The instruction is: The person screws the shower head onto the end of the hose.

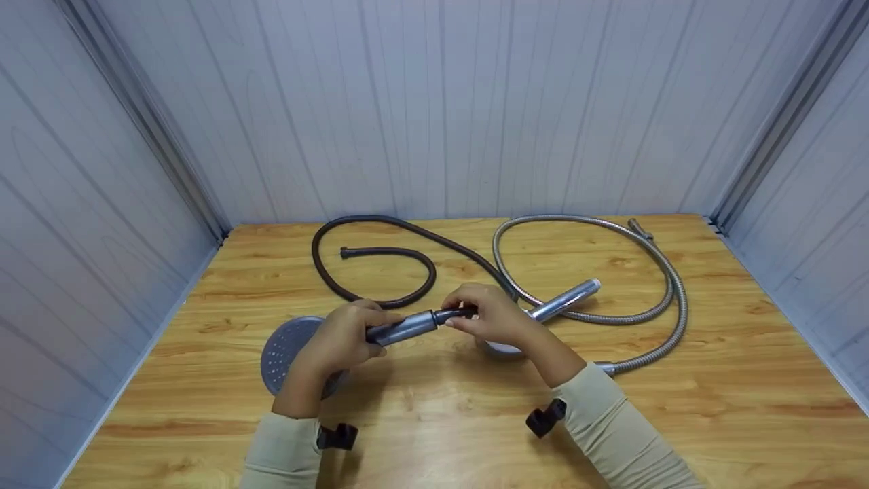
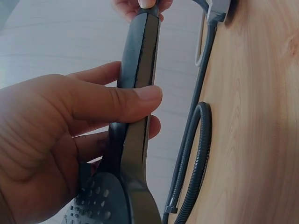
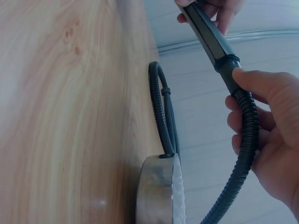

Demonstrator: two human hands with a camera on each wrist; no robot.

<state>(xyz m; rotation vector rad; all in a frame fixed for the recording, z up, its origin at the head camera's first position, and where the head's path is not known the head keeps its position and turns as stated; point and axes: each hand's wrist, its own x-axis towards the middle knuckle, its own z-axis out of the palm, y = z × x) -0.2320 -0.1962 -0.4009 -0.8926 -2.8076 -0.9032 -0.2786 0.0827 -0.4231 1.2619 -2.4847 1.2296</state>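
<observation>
My left hand [image 1: 343,333] grips a dark grey hand shower [image 1: 411,327] by its handle, thumb along one face in the left wrist view. Its round, nozzled spray face [image 1: 285,356] hangs beyond the wrist at the left. At the other end of the handle, my right hand [image 1: 492,312] pinches the smooth collar [image 3: 229,77] of a black ribbed shower hose [image 3: 247,135]. Collar and handle end meet in line, and the hose bends down from the right palm. Both hands are above the table, raised off the wood.
The black hose's far part loops on the wooden table [image 1: 434,421], its free end [image 1: 346,252] at the back left. Behind the right hand lies a chrome hand shower [image 1: 567,299], partly hidden. A silver metal hose [image 1: 681,309] coils at the right. Pale panels [image 1: 434,102] enclose the table.
</observation>
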